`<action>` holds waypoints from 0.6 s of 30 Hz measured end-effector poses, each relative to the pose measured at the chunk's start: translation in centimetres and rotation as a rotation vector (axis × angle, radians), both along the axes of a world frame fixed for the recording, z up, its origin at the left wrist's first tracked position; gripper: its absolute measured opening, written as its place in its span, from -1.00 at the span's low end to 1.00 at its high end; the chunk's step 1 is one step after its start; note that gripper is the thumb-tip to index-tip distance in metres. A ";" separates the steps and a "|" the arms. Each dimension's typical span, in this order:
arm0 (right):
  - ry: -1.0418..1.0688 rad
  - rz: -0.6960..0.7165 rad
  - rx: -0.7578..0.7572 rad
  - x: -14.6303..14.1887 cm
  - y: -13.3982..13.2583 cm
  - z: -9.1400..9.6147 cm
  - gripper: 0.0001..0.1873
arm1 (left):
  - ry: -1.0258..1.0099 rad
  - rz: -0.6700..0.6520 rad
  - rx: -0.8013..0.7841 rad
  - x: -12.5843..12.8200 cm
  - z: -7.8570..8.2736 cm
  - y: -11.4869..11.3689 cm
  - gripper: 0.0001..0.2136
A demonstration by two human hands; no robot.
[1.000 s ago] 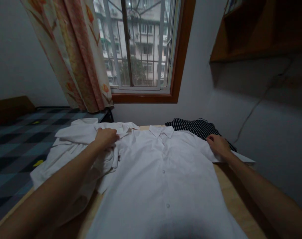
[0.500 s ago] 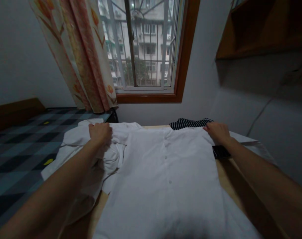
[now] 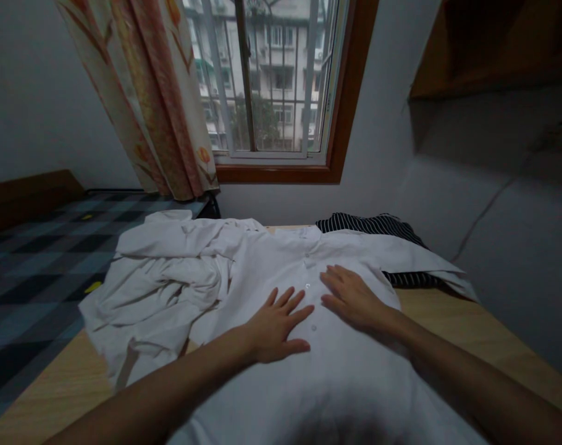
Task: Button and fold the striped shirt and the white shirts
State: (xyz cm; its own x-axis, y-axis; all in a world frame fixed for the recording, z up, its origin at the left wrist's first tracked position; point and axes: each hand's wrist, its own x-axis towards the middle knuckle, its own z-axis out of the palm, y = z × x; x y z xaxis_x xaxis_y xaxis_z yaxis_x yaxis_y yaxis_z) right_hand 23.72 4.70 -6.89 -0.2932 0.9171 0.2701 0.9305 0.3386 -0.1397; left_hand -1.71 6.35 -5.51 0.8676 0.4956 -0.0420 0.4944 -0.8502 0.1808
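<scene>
A white button-front shirt (image 3: 355,364) lies spread out, front up, with its collar end toward the window and one sleeve stretched out to the right. My left hand (image 3: 278,324) rests flat on the shirt front, left of the button line, fingers spread. To the right of the buttons, my right hand (image 3: 348,295) lies palm down on the cloth, fingers stretched out. Neither hand holds anything. The shirt's near part is partly hidden by a dark blur at the bottom edge.
A rumpled heap of white cloth (image 3: 170,278) lies left of the shirt. Black striped clothing (image 3: 378,225) lies at the back right, partly under the sleeve. All rest on a wooden table (image 3: 485,327). A checked bed (image 3: 40,266) stands left, a window (image 3: 267,93) beyond.
Both hands have let go of the shirt's shoulders and moved inward and nearer, onto its front. The right sleeve now lies across the striped clothing.
</scene>
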 end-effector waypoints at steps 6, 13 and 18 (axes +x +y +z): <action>0.036 0.108 -0.083 0.8 -2.3 -2.5 -0.42 | -0.019 -0.087 -0.067 -1.6 -0.1 -0.7 -0.28; 0.092 0.092 0.015 1.2 -2.6 -2.8 -0.49 | -0.029 -0.168 -0.188 -2.9 1.2 -6.6 -0.11; 0.139 0.100 0.078 1.4 -2.9 -3.0 -0.59 | -0.115 -0.203 -0.224 -3.5 0.5 -11.0 -0.48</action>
State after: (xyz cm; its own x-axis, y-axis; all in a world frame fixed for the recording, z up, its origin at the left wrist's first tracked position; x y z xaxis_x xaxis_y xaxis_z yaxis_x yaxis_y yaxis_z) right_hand 25.08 1.83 -9.91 -0.3369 0.8598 0.3837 0.8650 0.4436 -0.2345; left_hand -5.19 -4.63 -4.96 0.9532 0.3013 -0.0263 0.2841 -0.8622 0.4193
